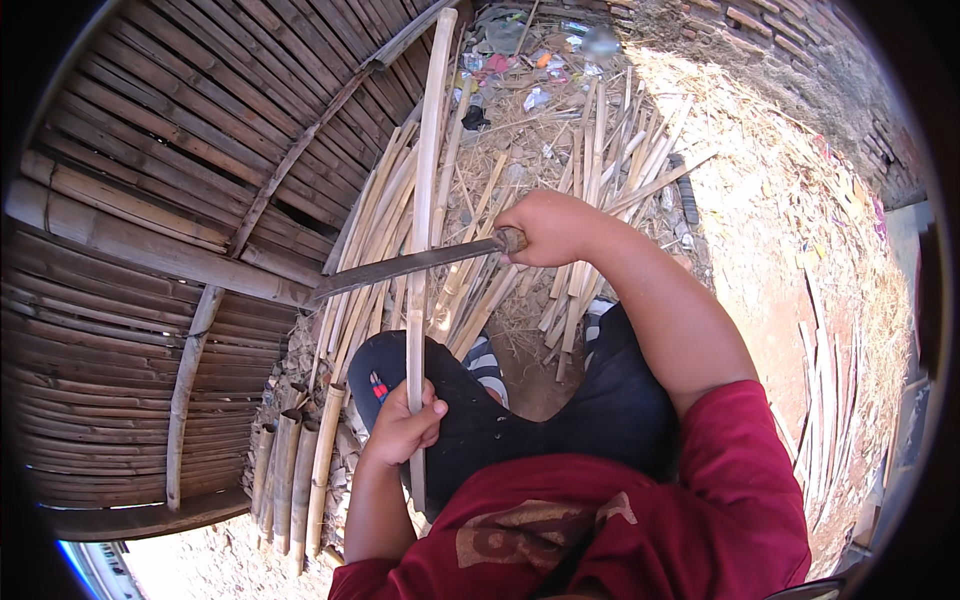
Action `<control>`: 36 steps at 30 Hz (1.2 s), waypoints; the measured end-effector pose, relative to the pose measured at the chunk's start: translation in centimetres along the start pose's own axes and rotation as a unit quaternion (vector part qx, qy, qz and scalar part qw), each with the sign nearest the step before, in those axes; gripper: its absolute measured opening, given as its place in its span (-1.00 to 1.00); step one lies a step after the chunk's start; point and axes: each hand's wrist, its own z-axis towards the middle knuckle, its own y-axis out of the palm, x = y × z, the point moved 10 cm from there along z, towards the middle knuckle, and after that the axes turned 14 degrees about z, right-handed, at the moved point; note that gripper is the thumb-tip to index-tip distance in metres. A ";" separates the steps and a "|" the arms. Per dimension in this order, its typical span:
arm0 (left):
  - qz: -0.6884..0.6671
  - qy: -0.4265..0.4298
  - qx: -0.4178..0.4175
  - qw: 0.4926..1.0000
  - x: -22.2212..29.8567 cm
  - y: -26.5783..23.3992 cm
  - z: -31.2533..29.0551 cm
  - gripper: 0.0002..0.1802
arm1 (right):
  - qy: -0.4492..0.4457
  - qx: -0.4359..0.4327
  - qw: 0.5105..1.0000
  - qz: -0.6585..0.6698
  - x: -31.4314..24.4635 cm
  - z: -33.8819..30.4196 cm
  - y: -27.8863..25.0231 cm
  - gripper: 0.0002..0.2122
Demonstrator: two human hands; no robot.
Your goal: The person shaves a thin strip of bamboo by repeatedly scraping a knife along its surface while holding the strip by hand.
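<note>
Left hand [403, 425] clenched around a long pale bamboo strip [428, 180], fingers wrapped over its lower part; a short end of the strip sticks out below the fist, the long rest runs up and away from the grip, nearly upright, to the top of the view. Right hand [548, 228] fisted on the wooden handle of a long dark machete [405, 266]; blade extends left from that grip, roughly level, slightly down at the tip. Blade crosses the bamboo strip well above the left hand's grip, about midway up the strip; looks to be touching the strip's edge at the crossing but can't tell whether it has bitten in. Tip of the blade ends beyond the strip, over a thick bamboo pole [150, 245] of the woven bamboo wall [150, 130]. Beyond the right fist, a loose pile of split bamboo strips [600, 150] on straw-covered ground, with litter scraps [530, 55] farther off. Below and left of the left hand, short bamboo sections [295, 470] stand leaning together. Between the two hands, the person's dark shorts [600, 410] and knees; red shirt sleeve [740, 460] on the right arm. More thin strips [830, 400] lie far right of the right arm.
</note>
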 end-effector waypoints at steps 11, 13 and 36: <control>0.073 -0.030 0.051 0.996 0.6 0.9 1.0 -0.74 | 0.038 -0.015 0.999 0.009 3.8 -0.8 -1.4 -0.75; 0.029 -0.019 0.035 0.999 0.6 0.9 0.8 -0.74 | 0.008 0.021 1.000 -0.008 2.3 -1.0 -0.9 -0.74; 0.205 0.011 0.075 0.976 0.3 0.8 0.5 -0.70 | 0.012 0.024 0.995 0.092 4.0 -0.4 -1.7 -0.72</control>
